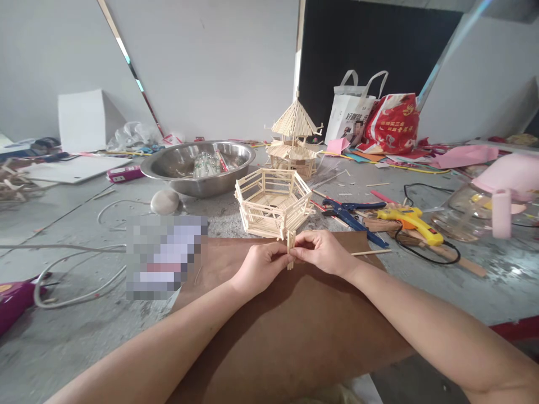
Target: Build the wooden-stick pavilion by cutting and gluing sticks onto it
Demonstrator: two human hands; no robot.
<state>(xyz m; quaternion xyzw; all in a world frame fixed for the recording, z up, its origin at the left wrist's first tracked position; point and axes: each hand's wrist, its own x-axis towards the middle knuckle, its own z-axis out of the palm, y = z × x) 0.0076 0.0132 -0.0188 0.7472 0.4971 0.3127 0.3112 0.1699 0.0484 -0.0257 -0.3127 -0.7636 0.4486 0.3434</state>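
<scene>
Between my two hands is a small upright bundle of short wooden sticks. My left hand pinches it from the left, thumb and fingers closed. From the right, my right hand pinches the same piece with its thumb and fingertips. Just behind the fingers stands a six-sided wooden stick frame with railings and a slatted floor. I cannot tell whether the bundle touches it. Under my hands lies a brown sheet. Farther back is a pagoda model of sticks with a pointed roof.
A steel basin holds some items at the back left. To the right lie blue cutters, a yellow glue gun and a pitcher with a pink lid. A pixelated phone-like object, white cable and purple tool lie left.
</scene>
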